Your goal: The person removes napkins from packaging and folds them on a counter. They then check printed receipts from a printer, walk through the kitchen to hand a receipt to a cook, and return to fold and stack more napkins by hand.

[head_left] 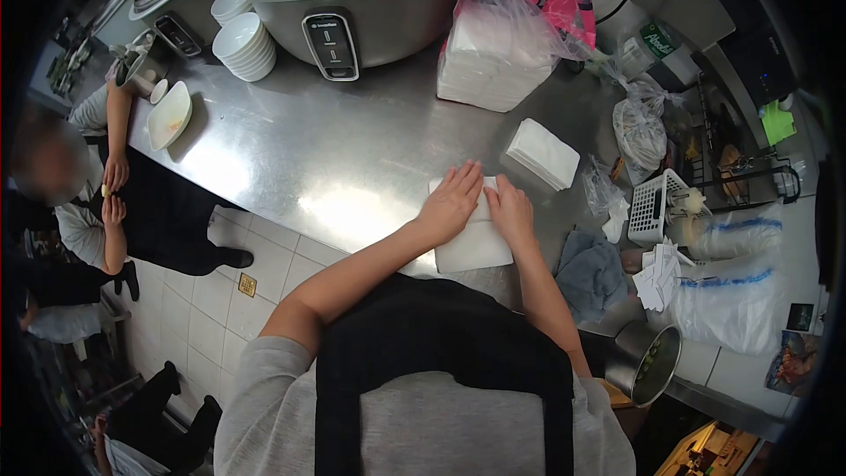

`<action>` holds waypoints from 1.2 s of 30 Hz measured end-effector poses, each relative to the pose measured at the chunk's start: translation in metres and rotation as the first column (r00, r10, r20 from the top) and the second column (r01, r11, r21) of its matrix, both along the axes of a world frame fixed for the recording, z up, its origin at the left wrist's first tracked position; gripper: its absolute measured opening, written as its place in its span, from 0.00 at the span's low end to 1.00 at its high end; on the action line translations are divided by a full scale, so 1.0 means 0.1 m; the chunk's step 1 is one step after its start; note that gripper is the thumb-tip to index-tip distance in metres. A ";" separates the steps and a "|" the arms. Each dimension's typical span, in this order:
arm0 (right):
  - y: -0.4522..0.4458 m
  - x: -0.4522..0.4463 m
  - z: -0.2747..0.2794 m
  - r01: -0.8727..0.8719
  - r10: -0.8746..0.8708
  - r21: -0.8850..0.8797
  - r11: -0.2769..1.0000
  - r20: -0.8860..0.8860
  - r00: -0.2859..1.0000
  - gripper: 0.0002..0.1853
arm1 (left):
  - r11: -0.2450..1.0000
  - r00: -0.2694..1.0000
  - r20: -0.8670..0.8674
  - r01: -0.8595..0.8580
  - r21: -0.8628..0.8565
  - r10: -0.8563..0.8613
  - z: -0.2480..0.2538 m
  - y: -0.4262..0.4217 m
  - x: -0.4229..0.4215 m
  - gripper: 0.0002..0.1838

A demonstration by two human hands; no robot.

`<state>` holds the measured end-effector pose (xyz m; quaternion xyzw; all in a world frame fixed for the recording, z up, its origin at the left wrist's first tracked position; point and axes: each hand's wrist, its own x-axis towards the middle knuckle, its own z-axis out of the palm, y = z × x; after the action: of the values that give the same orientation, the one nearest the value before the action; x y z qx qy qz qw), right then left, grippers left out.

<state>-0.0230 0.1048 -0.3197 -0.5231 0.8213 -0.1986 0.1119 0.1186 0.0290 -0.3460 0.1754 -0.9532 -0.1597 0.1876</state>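
Note:
A white paper napkin [473, 249] lies partly folded on the steel counter, close to my apron. My left hand [449, 204] rests flat across its upper part, fingers stretched out and together. At the napkin's right edge, my right hand [513, 213] has its fingers bent and thumb against the paper, gripping the fold. Part of the napkin is hidden under both hands. Up and to the right is a small stack of folded napkins [543, 153]. Behind it stands a tall pile of napkins [493, 57] in torn clear plastic.
Large rice cookers [388, 22] and stacked white bowls [244, 47] line the counter's back. A white dish [170, 116] sits at left, near a co-worker [115, 167]. On the right are a grey cloth [592, 273], a white basket [654, 205] and a metal pot [648, 361].

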 end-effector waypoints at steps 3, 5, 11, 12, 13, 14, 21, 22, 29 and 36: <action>0.07 -0.02 0.18 0.062 -0.068 0.039 0.997 0.169 0.983 0.10 | 0.999 0.998 0.053 -0.018 0.038 0.016 -0.04 0.06 -0.05 0.30; 0.22 0.05 0.29 -0.081 0.064 -0.295 0.952 -0.069 0.996 0.11 | 0.999 0.998 0.052 -0.025 0.048 0.023 -0.03 0.08 -0.03 0.31; 0.71 0.19 -0.04 -0.418 0.381 -0.104 0.902 -0.261 0.887 0.24 | 0.998 0.992 0.127 0.008 -0.070 0.001 -0.03 0.05 -0.01 0.34; 0.77 0.13 -0.05 -0.392 0.374 -0.060 0.918 -0.204 0.905 0.26 | 0.994 0.989 0.149 0.020 -0.108 -0.003 -0.02 0.06 0.00 0.34; 0.80 0.11 -0.07 -0.391 0.372 -0.061 0.919 -0.202 0.906 0.26 | 0.988 0.986 0.169 0.031 -0.148 -0.005 0.00 0.06 0.01 0.35; 0.82 0.10 -0.07 -0.369 0.350 -0.056 0.928 -0.212 0.913 0.25 | 0.988 0.985 0.171 0.035 -0.150 -0.009 0.05 0.06 0.04 0.35; 0.80 0.09 -0.05 -0.326 0.299 -0.070 0.943 -0.258 0.919 0.21 | 0.923 0.908 0.283 0.358 -0.142 -0.308 0.23 0.04 0.59 0.39; 0.78 0.09 -0.04 -0.327 0.299 -0.072 0.942 -0.259 0.919 0.21 | 0.940 0.911 0.295 0.327 -0.095 -0.287 0.23 0.05 0.71 0.38; 0.50 0.06 -0.02 -0.313 0.247 -0.154 0.937 -0.340 0.907 0.13 | 0.806 0.999 -0.047 0.007 0.592 0.026 0.33 0.17 1.11 0.25; 0.53 0.26 0.34 -0.336 0.238 -0.375 0.864 -0.284 0.929 0.10 | -0.607 0.924 -0.209 0.370 0.703 0.320 0.35 0.25 0.85 0.37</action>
<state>0.0026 0.1575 -0.2854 -0.6710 0.6794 -0.2890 -0.0688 0.2031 0.0537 -0.3109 0.1778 -0.2066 -0.9573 0.0964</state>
